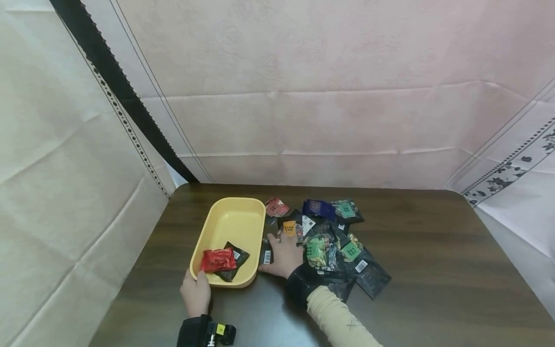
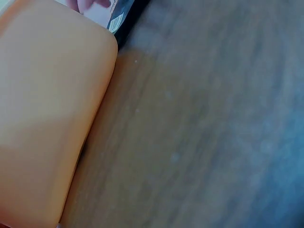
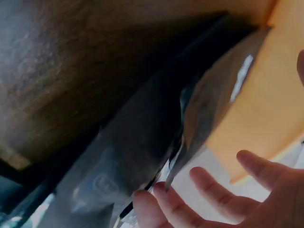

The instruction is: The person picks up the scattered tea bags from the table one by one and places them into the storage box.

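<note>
My left hand (image 1: 196,293) grips the near left corner of a yellow plastic tray (image 1: 200,231), thumb at the rim. Inside the tray, a red packet (image 1: 218,260) lies partly over a black packet (image 1: 234,270). Just right of the tray, my right hand (image 1: 284,255) reaches over the left side of a heap of packets, its fingers spread. In the right wrist view, the extended fingers (image 3: 213,190) are at the edge of a dark packet (image 3: 209,109) beside the tray wall. The left wrist view shows mostly the tray's outer side (image 2: 52,104).
The heap holds several black packets with green labels (image 1: 351,250), a dark blue packet (image 1: 319,208) and a reddish packet (image 1: 276,207). All lie on a brown wooden table (image 1: 433,250). Pale patterned cloth (image 1: 325,120) hangs behind and at both sides.
</note>
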